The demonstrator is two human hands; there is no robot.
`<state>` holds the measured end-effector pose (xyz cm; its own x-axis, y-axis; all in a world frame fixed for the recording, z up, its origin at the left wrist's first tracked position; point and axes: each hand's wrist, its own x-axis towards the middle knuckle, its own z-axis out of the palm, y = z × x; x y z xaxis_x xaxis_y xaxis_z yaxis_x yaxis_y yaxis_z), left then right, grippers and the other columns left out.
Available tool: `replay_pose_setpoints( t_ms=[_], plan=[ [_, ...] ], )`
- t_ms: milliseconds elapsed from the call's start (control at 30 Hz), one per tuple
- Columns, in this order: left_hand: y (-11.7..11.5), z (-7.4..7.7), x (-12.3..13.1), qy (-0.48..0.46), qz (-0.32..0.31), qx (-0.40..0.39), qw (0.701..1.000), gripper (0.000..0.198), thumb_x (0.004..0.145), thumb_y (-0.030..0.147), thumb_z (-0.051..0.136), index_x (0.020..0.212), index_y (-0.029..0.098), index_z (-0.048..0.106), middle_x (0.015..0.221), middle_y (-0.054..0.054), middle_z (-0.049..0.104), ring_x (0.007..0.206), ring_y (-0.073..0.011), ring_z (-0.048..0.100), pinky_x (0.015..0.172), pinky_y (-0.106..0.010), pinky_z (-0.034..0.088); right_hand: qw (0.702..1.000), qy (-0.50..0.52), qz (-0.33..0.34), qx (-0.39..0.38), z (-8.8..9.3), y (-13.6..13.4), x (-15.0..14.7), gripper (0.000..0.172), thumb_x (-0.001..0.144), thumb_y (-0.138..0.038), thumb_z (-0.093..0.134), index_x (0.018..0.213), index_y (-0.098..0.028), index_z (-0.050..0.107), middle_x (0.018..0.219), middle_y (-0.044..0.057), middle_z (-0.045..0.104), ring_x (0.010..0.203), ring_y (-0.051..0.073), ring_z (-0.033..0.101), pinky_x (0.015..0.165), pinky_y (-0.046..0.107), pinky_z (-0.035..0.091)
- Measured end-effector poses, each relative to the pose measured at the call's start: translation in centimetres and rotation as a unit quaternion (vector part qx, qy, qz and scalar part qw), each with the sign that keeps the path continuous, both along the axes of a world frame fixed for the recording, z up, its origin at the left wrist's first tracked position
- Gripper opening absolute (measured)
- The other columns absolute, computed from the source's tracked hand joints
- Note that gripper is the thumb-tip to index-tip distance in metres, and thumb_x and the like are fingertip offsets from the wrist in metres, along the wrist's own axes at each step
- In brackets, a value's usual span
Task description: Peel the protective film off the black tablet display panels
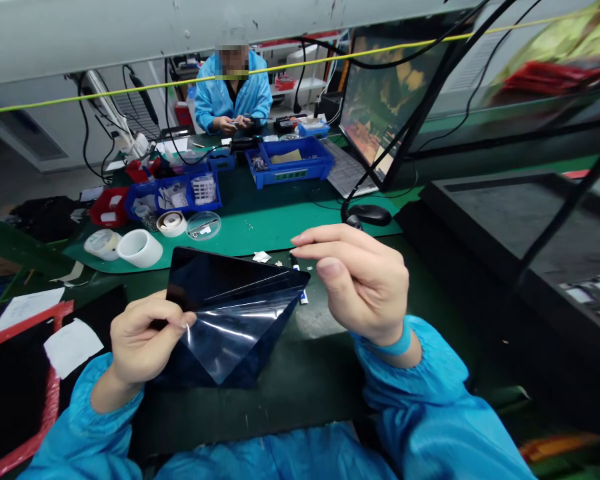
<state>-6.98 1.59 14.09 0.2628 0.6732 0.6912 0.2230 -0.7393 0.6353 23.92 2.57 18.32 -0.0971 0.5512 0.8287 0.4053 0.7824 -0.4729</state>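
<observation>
My left hand (145, 333) is closed in a pinch on one end of a clear plastic film (235, 333). The film hangs creased and shiny over a dark glossy panel (205, 273), covering part of it. How the lower part of the panel rests is hard to make out. My right hand (360, 280) is raised to the right of the film, its fingers stretched out and the thumb apart from them, with nothing visible between. Just below those fingertips, a small white-and-blue tube (303, 293) lies on the table, close to the film's far corner.
Tape rolls (140, 249), a round clear dish (203, 227) and blue bins (290, 163) stand on the green mat (275, 230). A monitor (385, 100) and a mouse (370, 214) are behind my right hand. Red-edged panel (50, 407) lies left. Across sits a co-worker (233, 93).
</observation>
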Motion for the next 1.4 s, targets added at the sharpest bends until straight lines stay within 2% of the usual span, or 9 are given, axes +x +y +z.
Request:
replay_pose_setpoints(
  t_ms=[133, 333, 567, 733, 867, 933, 1000, 1133, 1400],
  plan=[
    [-0.19, 0.02, -0.13, -0.010, 0.019, -0.021, 1.000, 0.025, 0.083, -0.005, 0.074, 0.077, 0.018, 0.064, 0.063, 0.005, 0.055, 0.051, -0.0086, 0.048, 0.046, -0.024, 0.038, 0.999, 0.033, 0.003, 0.003, 0.03, -0.20, 0.05, 0.029, 0.104, -0.022, 0.054, 0.100, -0.021, 0.083, 0.100, 0.008, 0.080, 0.095, 0.022, 0.077, 0.082, 0.036, 0.063],
    [-0.20, -0.41, -0.54, -0.022, 0.025, -0.045, 0.998, 0.023, 0.084, 0.000, 0.075, 0.077, 0.019, 0.065, 0.063, 0.004, 0.057, 0.052, -0.0101, 0.050, 0.047, -0.025, 0.040, 0.998, 0.062, -0.017, 0.011, -0.14, -0.23, -0.07, 0.032, 0.105, -0.024, 0.054, 0.096, -0.022, 0.084, 0.097, 0.007, 0.080, 0.091, 0.022, 0.077, 0.079, 0.037, 0.063],
    [-0.09, -0.35, -0.49, -0.029, 0.025, -0.042, 0.998, 0.022, 0.085, 0.001, 0.076, 0.077, 0.019, 0.065, 0.063, 0.004, 0.057, 0.052, -0.0087, 0.050, 0.047, -0.022, 0.040, 0.998, 0.058, -0.004, -0.003, -0.19, -0.38, 0.17, 0.032, 0.105, -0.026, 0.054, 0.096, -0.022, 0.084, 0.100, 0.008, 0.080, 0.091, 0.022, 0.077, 0.079, 0.038, 0.064],
    [-0.05, -0.01, -0.32, -0.016, 0.016, -0.029, 0.999, 0.024, 0.084, -0.002, 0.074, 0.077, 0.019, 0.064, 0.062, 0.005, 0.056, 0.051, -0.0085, 0.049, 0.045, -0.023, 0.038, 0.999, -0.018, 0.041, -0.022, 0.39, -0.43, 0.20, 0.033, 0.106, -0.029, 0.051, 0.106, -0.021, 0.083, 0.105, 0.011, 0.080, 0.095, 0.024, 0.077, 0.083, 0.040, 0.065],
    [-0.11, 0.31, -0.14, 0.004, 0.008, -0.012, 1.000, 0.025, 0.083, -0.005, 0.073, 0.077, 0.018, 0.064, 0.062, 0.005, 0.055, 0.051, -0.0081, 0.046, 0.045, -0.023, 0.037, 0.985, -0.136, 0.108, -0.010, 0.37, 0.16, -0.06, 0.040, 0.108, -0.037, 0.047, 0.131, -0.018, 0.074, 0.119, 0.015, 0.078, 0.106, 0.024, 0.075, 0.090, 0.041, 0.063],
    [-0.16, 0.38, -0.04, 0.008, 0.001, -0.009, 1.000, 0.026, 0.083, -0.006, 0.072, 0.078, 0.018, 0.064, 0.062, 0.005, 0.055, 0.052, -0.0079, 0.045, 0.045, -0.022, 0.036, 0.979, -0.168, 0.112, -0.002, 0.12, 0.42, -0.20, 0.044, 0.108, -0.041, 0.048, 0.138, -0.016, 0.069, 0.123, 0.015, 0.077, 0.107, 0.024, 0.074, 0.090, 0.041, 0.061],
    [-0.16, 0.31, -0.01, 0.007, -0.008, -0.010, 1.000, 0.026, 0.083, -0.006, 0.072, 0.079, 0.018, 0.065, 0.063, 0.005, 0.054, 0.052, -0.0076, 0.045, 0.045, -0.022, 0.034, 0.982, -0.158, 0.098, 0.012, -0.05, 0.45, -0.23, 0.040, 0.107, -0.039, 0.051, 0.132, -0.016, 0.072, 0.119, 0.015, 0.078, 0.103, 0.025, 0.074, 0.087, 0.042, 0.061],
    [-0.06, -0.09, -0.18, 0.003, -0.009, -0.006, 1.000, 0.026, 0.082, -0.007, 0.073, 0.080, 0.017, 0.065, 0.064, 0.004, 0.055, 0.053, -0.0078, 0.045, 0.045, -0.023, 0.035, 0.994, -0.077, 0.063, 0.039, 0.21, -0.02, -0.11, 0.030, 0.105, -0.031, 0.053, 0.109, -0.018, 0.080, 0.106, 0.013, 0.079, 0.094, 0.024, 0.075, 0.079, 0.040, 0.060],
    [-0.04, 0.12, -0.14, 0.010, -0.026, 0.020, 0.999, 0.028, 0.081, -0.011, 0.070, 0.085, 0.017, 0.066, 0.067, 0.003, 0.056, 0.055, -0.0089, 0.051, 0.047, -0.023, 0.038, 0.988, -0.128, 0.070, 0.051, 0.23, -0.33, -0.52, 0.035, 0.104, -0.040, 0.055, 0.119, -0.019, 0.078, 0.112, 0.015, 0.078, 0.100, 0.026, 0.075, 0.083, 0.043, 0.061]
  ],
)
